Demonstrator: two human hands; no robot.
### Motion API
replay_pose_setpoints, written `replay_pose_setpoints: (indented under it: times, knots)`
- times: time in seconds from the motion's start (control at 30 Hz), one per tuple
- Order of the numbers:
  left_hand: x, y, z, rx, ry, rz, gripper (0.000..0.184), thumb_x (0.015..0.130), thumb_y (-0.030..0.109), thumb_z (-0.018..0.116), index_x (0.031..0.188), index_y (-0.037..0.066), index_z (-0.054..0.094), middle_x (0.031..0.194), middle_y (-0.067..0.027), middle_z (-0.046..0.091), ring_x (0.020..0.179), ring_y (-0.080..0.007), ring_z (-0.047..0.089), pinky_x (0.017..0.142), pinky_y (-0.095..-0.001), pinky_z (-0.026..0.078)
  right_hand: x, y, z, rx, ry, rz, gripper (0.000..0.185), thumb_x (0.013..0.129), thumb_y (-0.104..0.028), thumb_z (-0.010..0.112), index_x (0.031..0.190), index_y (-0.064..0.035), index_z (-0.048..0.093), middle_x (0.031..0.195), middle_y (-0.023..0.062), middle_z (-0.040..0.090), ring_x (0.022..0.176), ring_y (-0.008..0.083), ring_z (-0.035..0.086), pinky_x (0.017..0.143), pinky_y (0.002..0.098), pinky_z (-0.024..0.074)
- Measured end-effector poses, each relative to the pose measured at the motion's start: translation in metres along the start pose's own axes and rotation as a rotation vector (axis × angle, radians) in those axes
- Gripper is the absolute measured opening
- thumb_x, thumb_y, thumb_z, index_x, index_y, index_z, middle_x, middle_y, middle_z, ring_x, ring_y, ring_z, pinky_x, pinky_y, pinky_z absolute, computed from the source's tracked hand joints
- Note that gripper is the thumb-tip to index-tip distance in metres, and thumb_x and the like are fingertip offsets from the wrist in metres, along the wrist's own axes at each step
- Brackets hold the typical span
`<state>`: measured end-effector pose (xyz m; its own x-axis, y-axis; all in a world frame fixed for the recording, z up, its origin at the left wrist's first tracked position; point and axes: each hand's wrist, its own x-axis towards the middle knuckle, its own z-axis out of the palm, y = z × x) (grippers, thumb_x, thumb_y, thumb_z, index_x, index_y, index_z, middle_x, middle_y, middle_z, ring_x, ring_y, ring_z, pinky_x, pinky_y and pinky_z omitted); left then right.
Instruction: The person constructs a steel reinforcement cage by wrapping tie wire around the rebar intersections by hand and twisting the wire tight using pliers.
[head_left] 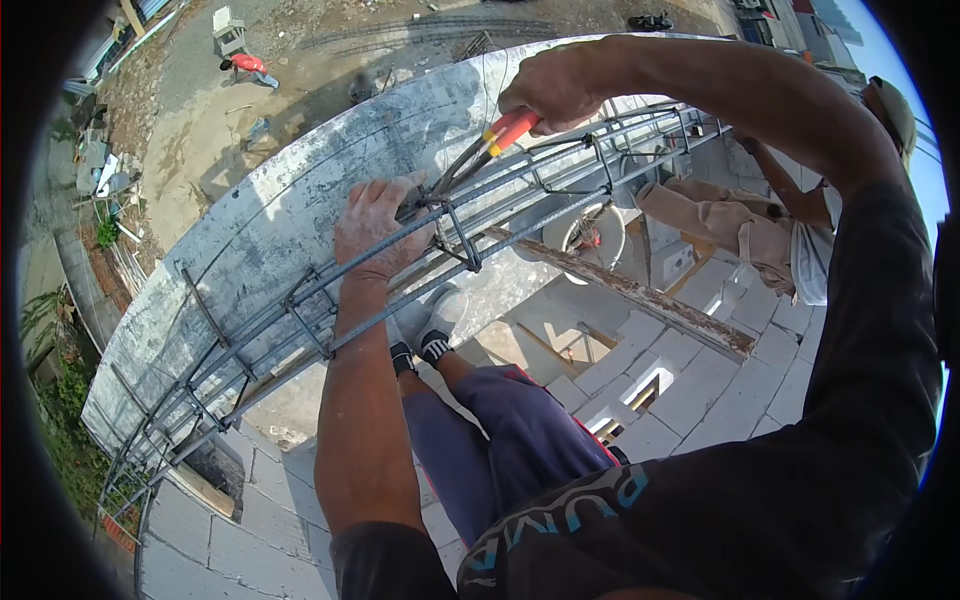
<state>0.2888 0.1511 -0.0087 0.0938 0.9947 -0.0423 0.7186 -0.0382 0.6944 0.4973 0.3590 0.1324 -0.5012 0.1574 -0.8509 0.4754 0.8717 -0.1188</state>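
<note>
My right hand [562,88] is closed around the red-and-yellow handles of a pair of pincers [508,134]. The tool slants down to the left, its jaws at a crossing in the rebar cage [455,222]. From below, my left hand [378,222] reaches in among the bars, dusty with pale powder. Its fingers are bent beside the pincers' jaws; what they pinch is hidden. The cage is long bars with tied stirrups, running along a curved grey formwork panel [290,200]. A thin wire [487,80] rises near my right hand.
Below are my feet [436,345], a round bucket [590,240], a wooden beam [650,300] and pale block walls [690,380]. A co-worker in a cap [890,115] is at the right. Beyond the panel, a person in red [248,65] is on the ground far below.
</note>
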Motion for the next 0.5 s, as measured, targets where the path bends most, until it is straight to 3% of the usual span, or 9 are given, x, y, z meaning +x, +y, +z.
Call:
replay_pose_setpoints:
  times: [0.03, 0.07, 0.17, 0.2, 0.3, 0.33, 0.43, 0.47, 0.5]
  knots:
    - [0.0, -0.001, 0.001, 0.003, 0.002, 0.003, 0.056, 0.068, 0.027, 0.078, 0.123, 0.024, 0.068, 0.105, -0.007, 0.066, 0.108, -0.0316, 0.061, 0.103, -0.0428, 0.049, 0.005, 0.0, -0.006, 0.103, -0.109, 0.03, 0.039, 0.088, -0.03, 0.076, 0.117, -0.0068, 0.066, 0.092, 0.0114, 0.069, 0.085, 0.0296, 0.068, 0.074, 0.0431, 0.0537]
    - [-0.001, -0.002, 0.002, 0.007, 0.002, 0.005, 0.056, 0.068, 0.027, 0.078, 0.123, 0.024, 0.068, 0.106, -0.0071, 0.066, 0.109, -0.0317, 0.061, 0.103, -0.0429, 0.048, 0.005, 0.002, -0.011, 0.175, -0.202, 0.056, 0.039, 0.092, -0.039, 0.074, 0.107, -0.0038, 0.069, 0.082, 0.0105, 0.067, 0.073, 0.027, 0.064, 0.067, 0.0447, 0.0501]
    - [0.0, -0.003, 0.002, 0.001, -0.001, 0.014, 0.056, 0.068, 0.027, 0.078, 0.123, 0.024, 0.068, 0.107, -0.007, 0.067, 0.109, -0.0318, 0.061, 0.105, -0.043, 0.048, 0.016, 0.002, -0.028, 0.734, -0.663, 0.36, 0.051, 0.093, -0.052, 0.07, 0.109, -0.0036, 0.066, 0.07, 0.007, 0.059, 0.065, 0.0246, 0.056, 0.062, 0.0476, 0.0449]
    - [0.0, -0.003, 0.002, -0.003, 0.0, 0.015, 0.056, 0.068, 0.027, 0.078, 0.123, 0.024, 0.068, 0.107, -0.0069, 0.067, 0.109, -0.0319, 0.061, 0.105, -0.043, 0.047, 0.017, 0.002, -0.032, 0.769, -0.701, 0.337, 0.063, 0.095, -0.062, 0.063, 0.105, -0.0001, 0.068, 0.074, 0.0096, 0.067, 0.06, 0.0234, 0.062, 0.059, 0.0463, 0.0511]
    - [0.0, -0.005, 0.003, 0.009, -0.013, 0.013, 0.056, 0.068, 0.028, 0.079, 0.123, 0.024, 0.068, 0.108, -0.0065, 0.067, 0.109, -0.0319, 0.06, 0.106, -0.0427, 0.047, 0.023, -0.004, -0.038, 0.548, -0.672, 0.41, 0.069, 0.091, -0.067, 0.064, 0.105, 0.0009, 0.068, 0.076, 0.0107, 0.069, 0.066, 0.0227, 0.068, 0.066, 0.0445, 0.0563]
    - [0.0, -0.005, 0.004, 0.012, -0.009, 0.017, 0.056, 0.068, 0.028, 0.079, 0.123, 0.024, 0.068, 0.108, -0.0064, 0.067, 0.109, -0.0317, 0.061, 0.105, -0.0428, 0.047, 0.033, -0.01, -0.04, 0.344, -0.667, 0.41, 0.063, 0.09, -0.059, 0.071, 0.106, 0.0012, 0.068, 0.077, 0.0127, 0.07, 0.066, 0.0228, 0.071, 0.064, 0.0415, 0.059]
    - [0.0, -0.004, 0.004, 0.008, 0.001, 0.021, 0.056, 0.068, 0.027, 0.079, 0.123, 0.024, 0.068, 0.108, -0.0059, 0.067, 0.107, -0.0312, 0.061, 0.102, -0.0432, 0.049, 0.02, -0.015, -0.047, 0.286, -0.431, 0.324, 0.052, 0.087, -0.046, 0.079, 0.104, 0.002, 0.067, 0.074, 0.0134, 0.069, 0.059, 0.0224, 0.069, 0.054, 0.037, 0.0563]
    - [0.0, -0.003, 0.003, -0.001, 0.003, 0.013, 0.056, 0.068, 0.027, 0.079, 0.122, 0.024, 0.068, 0.107, -0.0058, 0.067, 0.106, -0.031, 0.061, 0.101, -0.0432, 0.05, 0.015, -0.015, -0.053, 0.444, -0.471, 0.31, 0.046, 0.081, -0.034, 0.086, 0.102, 0.0017, 0.066, 0.069, 0.0121, 0.066, 0.052, 0.0212, 0.064, 0.046, 0.0336, 0.0522]
    - [0.0, -0.002, 0.002, -0.008, 0.005, 0.008, 0.056, 0.068, 0.026, 0.08, 0.122, 0.024, 0.068, 0.107, -0.0056, 0.067, 0.106, -0.0308, 0.062, 0.1, -0.0433, 0.05, 0.014, -0.013, -0.053, 0.544, -0.547, 0.307, 0.045, 0.08, -0.032, 0.086, 0.102, 0.0014, 0.065, 0.067, 0.0114, 0.064, 0.051, 0.0207, 0.063, 0.046, 0.0343, 0.0517]
